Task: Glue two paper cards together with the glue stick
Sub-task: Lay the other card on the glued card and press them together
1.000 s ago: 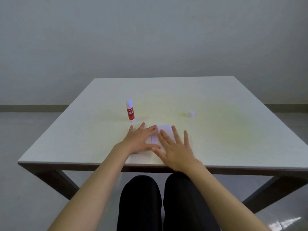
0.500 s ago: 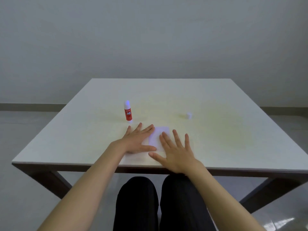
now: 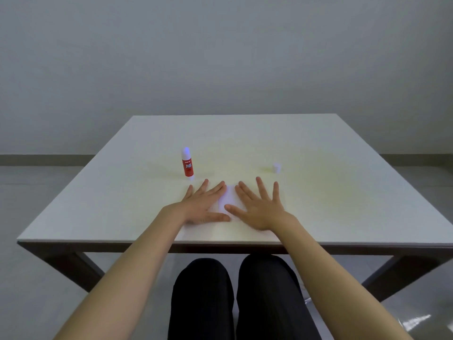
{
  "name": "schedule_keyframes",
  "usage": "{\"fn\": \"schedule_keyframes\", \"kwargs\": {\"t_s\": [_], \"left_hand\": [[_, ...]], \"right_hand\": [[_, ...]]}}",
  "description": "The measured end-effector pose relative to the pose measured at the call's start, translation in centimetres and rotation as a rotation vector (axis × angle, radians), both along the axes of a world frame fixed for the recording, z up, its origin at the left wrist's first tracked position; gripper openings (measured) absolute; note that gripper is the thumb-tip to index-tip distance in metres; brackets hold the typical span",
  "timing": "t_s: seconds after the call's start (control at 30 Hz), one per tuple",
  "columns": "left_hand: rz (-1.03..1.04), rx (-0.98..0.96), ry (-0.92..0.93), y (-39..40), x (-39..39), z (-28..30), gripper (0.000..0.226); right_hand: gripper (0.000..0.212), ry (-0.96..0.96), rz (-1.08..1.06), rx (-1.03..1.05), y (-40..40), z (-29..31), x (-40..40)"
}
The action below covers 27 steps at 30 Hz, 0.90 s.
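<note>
White paper cards (image 3: pixel 227 198) lie flat near the table's front edge, mostly covered; I cannot tell one card from the other. My left hand (image 3: pixel 204 204) presses flat on their left part, fingers spread. My right hand (image 3: pixel 257 207) lies flat on their right part, fingers spread too, thumb pointing left. A red glue stick (image 3: pixel 187 164) stands upright just beyond my left hand, its purple glue tip bare. Its small white cap (image 3: pixel 276 167) rests on the table beyond my right hand.
The pale table (image 3: pixel 343 187) has a dark frame and angled legs. My knees in black trousers (image 3: pixel 235 295) sit under its front edge. A grey wall rises behind the table.
My right hand has slid to the right across the cards, uncovering a strip of white between the two hands. My left hand has stayed pressing in about the same spot.
</note>
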<state>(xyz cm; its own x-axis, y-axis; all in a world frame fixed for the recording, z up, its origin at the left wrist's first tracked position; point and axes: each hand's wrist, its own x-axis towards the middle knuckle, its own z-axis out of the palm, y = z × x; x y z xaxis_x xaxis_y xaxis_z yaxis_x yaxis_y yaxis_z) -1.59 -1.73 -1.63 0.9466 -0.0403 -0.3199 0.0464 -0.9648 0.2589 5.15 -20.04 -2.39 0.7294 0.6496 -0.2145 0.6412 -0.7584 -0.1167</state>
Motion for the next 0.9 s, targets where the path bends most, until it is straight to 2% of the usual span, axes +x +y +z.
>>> {"fn": "schedule_keyframes", "kwargs": {"t_s": [0.07,0.2,0.4,0.57,0.73,0.8,0.9], "left_hand": [[-0.004,0.007,0.006,-0.2,-0.2,0.1,0.090],[0.004,-0.037,0.001,-0.3,-0.3,0.1,0.090],[-0.001,-0.020,-0.011,0.1,-0.1,0.0,0.093],[-0.014,-0.035,-0.024,0.3,-0.1,-0.2,0.093],[-0.013,-0.018,-0.021,0.3,0.0,0.0,0.092],[-0.018,-0.012,-0.018,0.3,-0.1,-0.2,0.092],[-0.021,-0.025,-0.027,0.4,-0.1,-0.4,0.094]], "right_hand": [[0.089,-0.018,-0.008,-0.001,0.8,0.1,-0.4],[0.103,-0.006,0.167,0.069,1.9,-1.4,-2.9],[0.085,-0.071,0.010,0.017,0.7,0.2,-0.7],[0.098,-0.076,0.210,0.113,0.6,-1.5,-3.9],[0.079,-0.056,0.073,0.047,-0.2,-0.1,-1.1],[0.085,-0.090,0.061,0.046,0.1,-0.2,-1.7],[0.098,-0.088,0.180,0.097,0.5,-1.4,-3.9]]}}
